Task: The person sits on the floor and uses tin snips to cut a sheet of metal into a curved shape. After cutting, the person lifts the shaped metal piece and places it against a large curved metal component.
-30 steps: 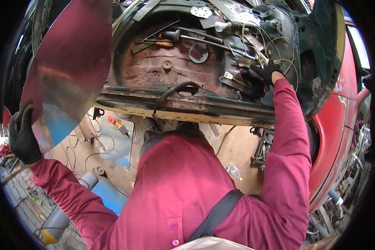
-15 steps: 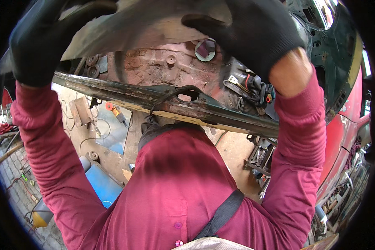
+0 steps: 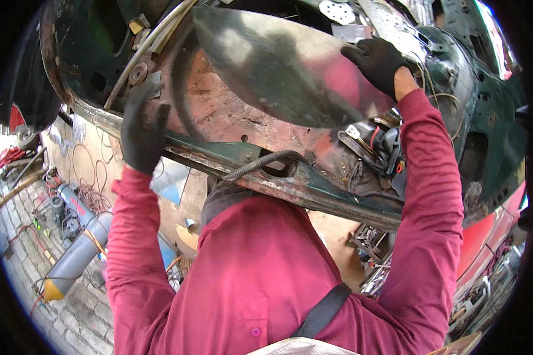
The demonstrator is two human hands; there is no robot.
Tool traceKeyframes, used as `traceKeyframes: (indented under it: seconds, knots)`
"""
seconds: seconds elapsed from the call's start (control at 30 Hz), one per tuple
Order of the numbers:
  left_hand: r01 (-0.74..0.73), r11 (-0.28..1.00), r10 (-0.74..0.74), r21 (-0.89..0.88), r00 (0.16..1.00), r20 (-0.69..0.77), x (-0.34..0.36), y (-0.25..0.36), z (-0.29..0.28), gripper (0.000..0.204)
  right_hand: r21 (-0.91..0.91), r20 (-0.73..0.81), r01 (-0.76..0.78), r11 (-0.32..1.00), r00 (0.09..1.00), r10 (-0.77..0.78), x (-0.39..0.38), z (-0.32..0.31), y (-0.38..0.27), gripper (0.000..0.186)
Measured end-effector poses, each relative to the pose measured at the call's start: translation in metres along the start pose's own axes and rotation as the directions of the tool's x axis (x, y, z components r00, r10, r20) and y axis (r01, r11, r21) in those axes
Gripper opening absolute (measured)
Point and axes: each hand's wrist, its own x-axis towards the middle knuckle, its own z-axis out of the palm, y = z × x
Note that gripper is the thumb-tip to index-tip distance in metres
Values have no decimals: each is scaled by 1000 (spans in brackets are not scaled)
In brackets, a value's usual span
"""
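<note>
A shiny sheet of metal [image 3: 260, 65] with a curved lower edge tilts over the rusty reddish floor [image 3: 201, 112] of a stripped car body. At its right end my right hand [image 3: 380, 66], in a black glove, is closed on the sheet's upper edge, thumb on the near face. My left hand [image 3: 143, 131], gloved too, is apart from the sheet. Its fingers are spread with nothing in them, a little blurred, above the left part of the dark green car sill [image 3: 207, 155]. A ribbed black hose [image 3: 260, 163] arches over the sill in front of me.
Tools and cables [image 3: 376, 145] lie on the car floor at right. A disc [image 3: 138, 73] and a pale tube [image 3: 145, 47] are at left. On the paving stands a grey gas cylinder [image 3: 80, 254] with a yellow end. A red car panel [image 3: 474, 242] stands at right.
The metal sheet has gone from close above, between both hands, to lower and farther right over the car floor. My left hand has let go and moved down and right; my right hand has lowered.
</note>
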Motion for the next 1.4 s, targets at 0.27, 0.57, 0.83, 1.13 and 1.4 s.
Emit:
traceKeyframes:
  seconds: [0.27, 0.57, 0.83, 1.13, 1.4]
  knots:
    - [191, 982, -191, 2, 981, -17, -6, 3, 10, 33, 183, 228, -6, 983, 973, -37, 41, 89, 2, 50]
    - [137, 991, -137, -13, 990, -17, -7, -5, 10, 33, -8, 420, -154, 988, 896, 143, 19, 187, -8, 68]
    - [98, 995, -98, -7, 994, -48, -8, -8, 9, 29, 46, 449, -123, 991, 889, 90, 10, 212, -21, 70]
    - [85, 996, -85, 8, 995, -56, -10, -10, 9, 25, 79, 428, -170, 982, 896, 120, 8, 227, -25, 68]
    - [173, 980, -181, -96, 981, -77, -11, -6, 16, 22, 35, 433, -122, 992, 897, 95, 10, 243, -6, 70]
